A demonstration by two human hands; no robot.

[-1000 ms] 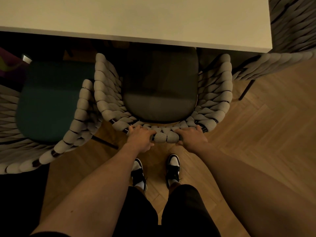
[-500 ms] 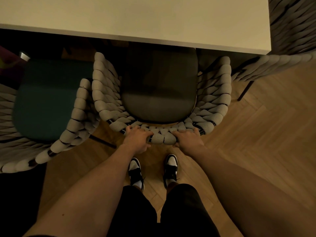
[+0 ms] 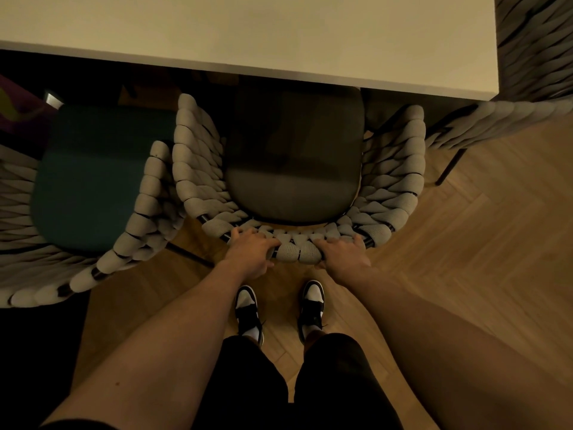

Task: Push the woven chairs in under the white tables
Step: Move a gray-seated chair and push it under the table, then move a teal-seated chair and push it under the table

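A woven chair (image 3: 393,169) with a dark grey seat cushion stands right in front of me, its seat front tucked under the white table (image 3: 248,32). My left hand (image 3: 252,254) grips the top of its woven backrest at the left. On the same rail, to the right, my right hand (image 3: 342,257) holds on, fingers curled over the weave. A second woven chair (image 3: 145,206) with a teal cushion stands to the left, angled, mostly out from under the table.
A third woven chair (image 3: 496,122) sits at the right by the table's corner, one dark leg (image 3: 449,166) on the herringbone wood floor (image 3: 480,243). My two black-and-white shoes (image 3: 248,308) stand just behind the middle chair.
The middle chair has slid slightly forward toward the table with both hands on its backrest, and my feet have stepped a little after it.
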